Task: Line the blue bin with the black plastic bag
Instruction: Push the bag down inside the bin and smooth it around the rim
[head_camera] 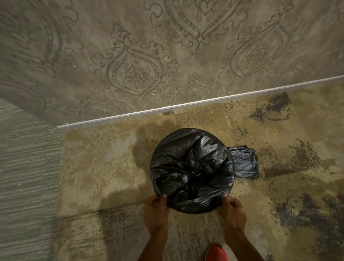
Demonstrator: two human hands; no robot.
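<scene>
The black plastic bag is stretched over the round bin's mouth and folded down over its rim, sagging crumpled into the middle. The bin itself is hidden under the bag, so none of its blue shows. My left hand grips the bag's edge at the near left of the rim. My right hand grips the bag's edge at the near right. Both hands are low on the outside of the rim.
A folded stack of black bags lies on the patterned beige rug just right of the bin. A wall with ornate wallpaper and a white baseboard stands behind. An orange-red shoe is near the bottom edge.
</scene>
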